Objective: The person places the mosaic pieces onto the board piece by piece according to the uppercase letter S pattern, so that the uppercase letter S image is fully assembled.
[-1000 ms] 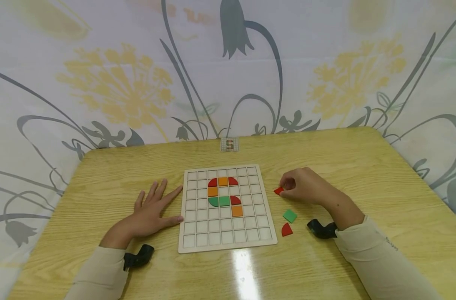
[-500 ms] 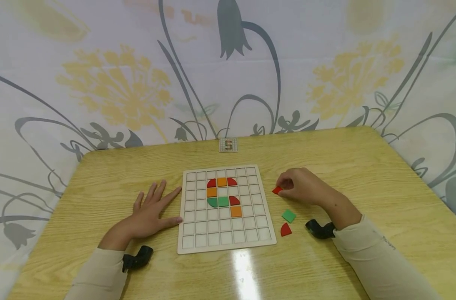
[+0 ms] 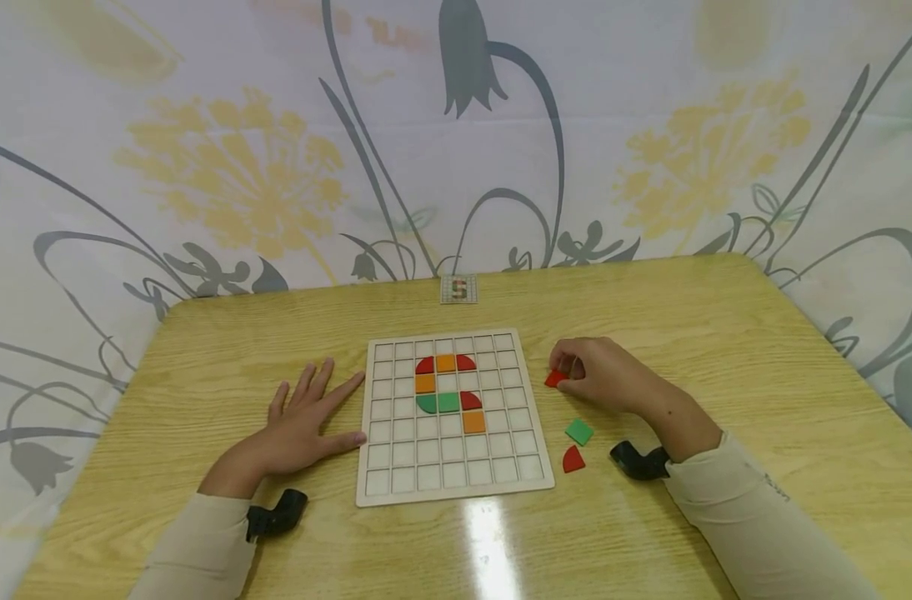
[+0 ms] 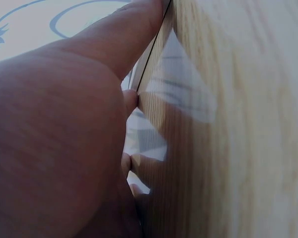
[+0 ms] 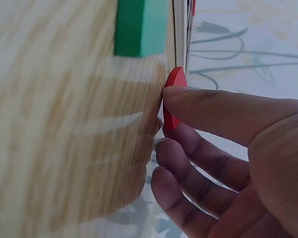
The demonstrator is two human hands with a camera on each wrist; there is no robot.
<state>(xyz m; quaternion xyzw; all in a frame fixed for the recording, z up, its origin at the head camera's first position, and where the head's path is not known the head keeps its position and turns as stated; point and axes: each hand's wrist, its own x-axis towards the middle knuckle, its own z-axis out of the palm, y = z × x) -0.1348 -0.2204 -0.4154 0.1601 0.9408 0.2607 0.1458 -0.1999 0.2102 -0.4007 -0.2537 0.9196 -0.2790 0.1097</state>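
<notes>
My right hand [image 3: 609, 377] pinches a red tile [image 3: 553, 379] between thumb and fingers, just right of the grid board. In the right wrist view the thumb lies over this red tile [image 5: 178, 79], low at the tabletop. My left hand [image 3: 294, 429] lies spread on the table, with thumb and index fingertips at the left edge of the white grid board [image 3: 427, 451]. Red, orange and green tiles fill several cells of the board in a curving pattern. A green square tile [image 3: 579, 432] and a red quarter-circle tile [image 3: 573, 459] lie loose nearer the front.
At the back of the wooden table [image 3: 276, 329] lies a small card [image 3: 459, 289] printed with a coloured pattern on a grid. A flower-printed cloth [image 3: 396, 167] hangs behind and along the sides. Both wrists carry black camera mounts.
My right hand has shifted slightly left toward the board, and more of the red tile shows at its fingertips. The left hand and the loose tiles stay put.
</notes>
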